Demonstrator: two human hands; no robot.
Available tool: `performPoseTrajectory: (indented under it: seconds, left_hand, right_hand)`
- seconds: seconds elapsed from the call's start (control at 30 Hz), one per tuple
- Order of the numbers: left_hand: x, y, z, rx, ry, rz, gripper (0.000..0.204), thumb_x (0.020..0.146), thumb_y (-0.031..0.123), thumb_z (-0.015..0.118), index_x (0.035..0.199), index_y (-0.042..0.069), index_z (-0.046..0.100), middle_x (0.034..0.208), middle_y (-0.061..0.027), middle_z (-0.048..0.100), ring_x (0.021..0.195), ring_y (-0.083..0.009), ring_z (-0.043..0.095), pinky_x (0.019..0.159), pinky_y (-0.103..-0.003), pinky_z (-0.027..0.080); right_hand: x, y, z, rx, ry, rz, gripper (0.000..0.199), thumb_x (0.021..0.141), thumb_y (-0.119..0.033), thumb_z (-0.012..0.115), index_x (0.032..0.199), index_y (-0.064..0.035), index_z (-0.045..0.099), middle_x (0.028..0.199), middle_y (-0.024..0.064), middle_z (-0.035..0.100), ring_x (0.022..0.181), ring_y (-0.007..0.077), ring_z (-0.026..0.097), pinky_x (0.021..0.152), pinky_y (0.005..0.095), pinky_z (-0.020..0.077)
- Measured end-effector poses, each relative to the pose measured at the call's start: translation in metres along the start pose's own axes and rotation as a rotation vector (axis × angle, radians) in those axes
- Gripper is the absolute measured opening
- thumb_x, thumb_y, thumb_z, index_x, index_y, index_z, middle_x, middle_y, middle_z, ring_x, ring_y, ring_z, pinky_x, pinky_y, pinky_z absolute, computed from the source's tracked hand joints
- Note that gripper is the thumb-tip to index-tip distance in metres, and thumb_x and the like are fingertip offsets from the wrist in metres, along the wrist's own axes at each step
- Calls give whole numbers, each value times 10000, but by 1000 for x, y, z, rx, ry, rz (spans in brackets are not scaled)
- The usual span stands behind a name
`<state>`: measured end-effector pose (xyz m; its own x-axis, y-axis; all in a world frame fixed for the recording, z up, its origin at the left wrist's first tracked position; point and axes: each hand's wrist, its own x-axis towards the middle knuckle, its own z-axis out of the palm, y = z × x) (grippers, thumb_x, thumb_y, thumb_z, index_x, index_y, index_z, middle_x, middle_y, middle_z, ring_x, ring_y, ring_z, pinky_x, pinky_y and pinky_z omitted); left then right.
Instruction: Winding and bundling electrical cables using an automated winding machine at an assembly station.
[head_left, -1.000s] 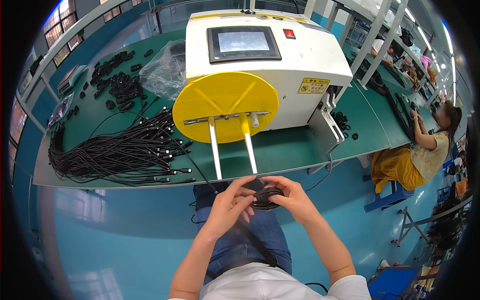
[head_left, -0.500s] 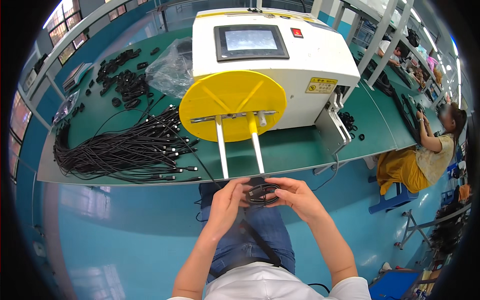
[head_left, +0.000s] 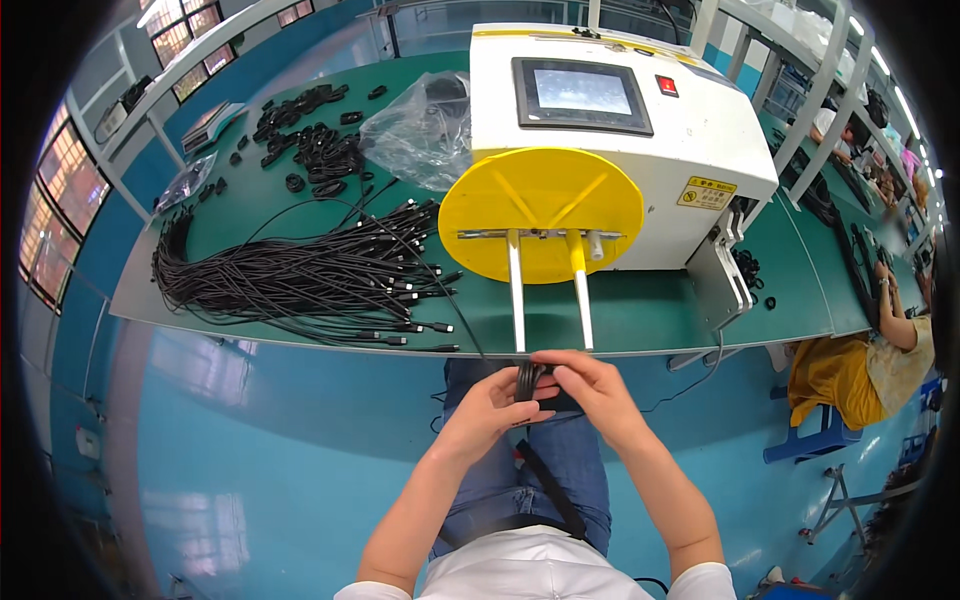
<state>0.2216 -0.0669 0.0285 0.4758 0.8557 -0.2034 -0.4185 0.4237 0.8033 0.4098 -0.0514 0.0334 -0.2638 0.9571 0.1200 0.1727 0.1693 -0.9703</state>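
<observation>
Your left hand point(head_left: 490, 410) is curled around a coiled black cable point(head_left: 530, 382); your right hand point(head_left: 597, 395) meets the coil's right side with thumb and forefinger bent, though how tightly they pinch cannot be told. The coil sits between both hands, just off the front edge of the table point(head_left: 650, 325). Done, apparently: this cable is wound; whether it is fastened is unclear. Remaining: the bundle of cables point(head_left: 290, 275) lies uncoiled beside the machine point(head_left: 690, 140), whose two posts point(head_left: 516, 300) stand bare.

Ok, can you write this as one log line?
left hand: holds coiled black cable | right hand: at that cable too | black cable bundle: on green table, left of yellow disc | screen: lit
</observation>
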Motion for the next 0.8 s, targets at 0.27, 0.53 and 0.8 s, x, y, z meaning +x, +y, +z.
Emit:
performPoseTrajectory:
  seconds: [0.27,0.53,0.8]
  left_hand:
    - [2,-2,-6,-42,-143,-142,492,849,83,624,1289,3,419,1239,-114,519,1187,-267,501,957,-472,471]
    - [10,-8,-7,-446,-165,8,526,866,197,634,1307,22,406,1320,-115,469,1229,-260,462,963,-473,444]
    - [6,-13,-4,-293,-155,-10,577,832,172,672,1323,43,398,1357,-130,448,1159,-256,522,880,-432,504]
  right_hand:
    - [0,-8,17,135,-125,162,288,913,-124,516,1169,-23,603,1080,126,627,1042,214,584,880,284,448]
    - [-14,-17,12,-359,219,-222,234,891,-66,545,1092,28,619,967,59,638,802,111,595,649,217,474]
    - [-18,-38,26,514,56,392,156,809,-8,643,961,23,631,863,33,611,591,75,543,492,186,404]
